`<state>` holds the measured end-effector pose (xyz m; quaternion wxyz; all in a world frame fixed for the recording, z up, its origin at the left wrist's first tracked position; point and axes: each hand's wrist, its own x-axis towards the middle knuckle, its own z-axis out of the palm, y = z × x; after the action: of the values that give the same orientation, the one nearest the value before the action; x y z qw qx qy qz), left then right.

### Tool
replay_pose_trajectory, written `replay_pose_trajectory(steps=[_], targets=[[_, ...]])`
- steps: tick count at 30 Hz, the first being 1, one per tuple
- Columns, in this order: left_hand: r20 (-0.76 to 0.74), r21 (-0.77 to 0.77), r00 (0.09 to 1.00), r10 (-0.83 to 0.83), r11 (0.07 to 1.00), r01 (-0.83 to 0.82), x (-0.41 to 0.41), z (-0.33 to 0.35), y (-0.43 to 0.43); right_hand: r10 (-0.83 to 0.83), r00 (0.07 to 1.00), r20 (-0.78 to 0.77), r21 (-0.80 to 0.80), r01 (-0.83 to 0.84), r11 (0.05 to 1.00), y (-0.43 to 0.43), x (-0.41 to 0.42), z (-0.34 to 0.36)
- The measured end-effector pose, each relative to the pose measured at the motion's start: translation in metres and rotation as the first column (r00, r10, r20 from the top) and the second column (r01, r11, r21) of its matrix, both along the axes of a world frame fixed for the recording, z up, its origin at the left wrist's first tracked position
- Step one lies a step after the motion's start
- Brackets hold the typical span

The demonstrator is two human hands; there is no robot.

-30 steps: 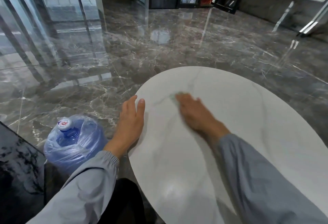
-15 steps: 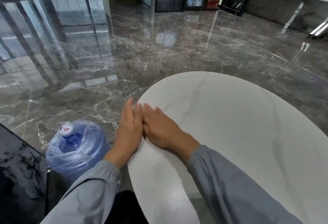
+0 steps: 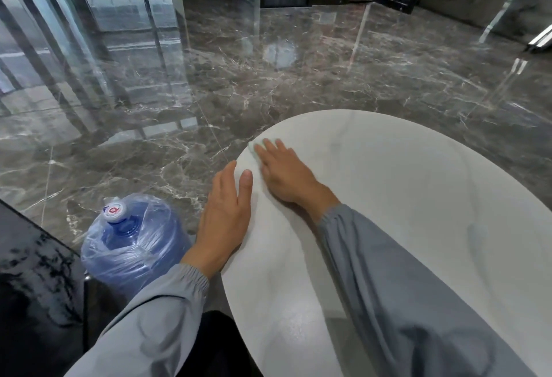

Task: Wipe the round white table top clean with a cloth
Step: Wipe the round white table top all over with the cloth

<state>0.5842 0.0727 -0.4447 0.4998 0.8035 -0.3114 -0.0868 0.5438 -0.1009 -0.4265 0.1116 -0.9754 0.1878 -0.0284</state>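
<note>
Cloth (image 3: 255,146), pale green and mostly hidden, lies flat on the round white tabletop (image 3: 418,197) at its far left rim. Only a sliver shows past the fingertips that cover it, so its shape and long axis cannot be told.

The right grip (image 3: 283,173), the person's bare right hand, is spread wide, fingers straight and pressed down on the cloth, pinning it under the palm instead of pinching it. The hand points away from the person, towards the rim. Its grey sleeve (image 3: 403,287) crosses the tabletop from the lower right.

The left grip (image 3: 225,218), the other bare hand, holds nothing. It rests against the tabletop's left edge, thumb lying on top and fingers reaching past the rim. It sits just beside the right grip, on the side nearer the person, and seems to be steadying the table.

From the cloth, nearly all of the white surface stretches to the right and towards the person. Judging from this, the next stroke would have to sweep rightward or back, since the rim stops any push further out. The left grip is the only thing close to that path.

Off the table, a blue water bottle (image 3: 131,242) wrapped in clear plastic stands on the glossy grey marble floor (image 3: 268,77) at the lower left, well clear of the wiping.
</note>
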Motion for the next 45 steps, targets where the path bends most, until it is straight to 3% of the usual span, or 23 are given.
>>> replay_pose_trajectory(steps=[3,5,7,10,12,16,22,24,29,45], targets=[[-0.017,0.002,1.0,0.008,1.0,-0.008,-0.004,0.003,0.0,0.185,0.983,-0.01,-0.043,-0.185,0.982,0.029,0.009,-0.003],[0.027,0.017,1.0,0.01,1.0,-0.011,-0.005,0.004,0.0,0.158,0.987,-0.022,-0.092,-0.16,0.983,0.006,0.009,-0.003],[0.066,0.03,0.998,-0.001,1.0,-0.001,-0.005,0.003,0.001,-0.013,1.0,-0.024,-0.111,0.01,0.994,-0.036,0.001,-0.004],[0.084,0.047,0.996,-0.017,0.999,0.013,-0.004,0.002,0.002,-0.321,0.947,0.024,-0.088,0.322,0.943,-0.106,-0.024,-0.008],[0.113,0.063,0.994,-0.016,0.998,0.009,-0.004,0.002,0.001,-0.395,0.919,-0.017,-0.04,0.394,0.918,-0.129,-0.029,-0.006],[0.119,0.068,0.993,-0.023,0.998,0.015,-0.003,0.0,0.0,-0.269,0.957,-0.112,0.001,0.27,0.963,-0.102,-0.004,0.009],[0.177,0.089,0.984,-0.01,0.996,-0.006,-0.004,-0.002,-0.002,0.128,0.992,-0.021,0.024,-0.127,0.992,-0.012,0.02,-0.003],[0.23,0.143,0.973,-0.018,0.99,-0.016,-0.005,-0.002,-0.002,0.098,0.995,-0.029,0.013,-0.097,0.995,-0.024,0.017,-0.004],[0.303,0.249,0.952,-0.037,0.968,-0.042,-0.004,-0.001,-0.005,-0.21,0.975,-0.071,0.051,0.214,0.976,-0.078,-0.012,0.004],[0.367,0.326,0.927,-0.076,0.944,-0.052,-0.003,-0.004,-0.004,-0.072,0.997,-0.039,0.04,0.074,0.997,0.028,-0.108,0.001]])
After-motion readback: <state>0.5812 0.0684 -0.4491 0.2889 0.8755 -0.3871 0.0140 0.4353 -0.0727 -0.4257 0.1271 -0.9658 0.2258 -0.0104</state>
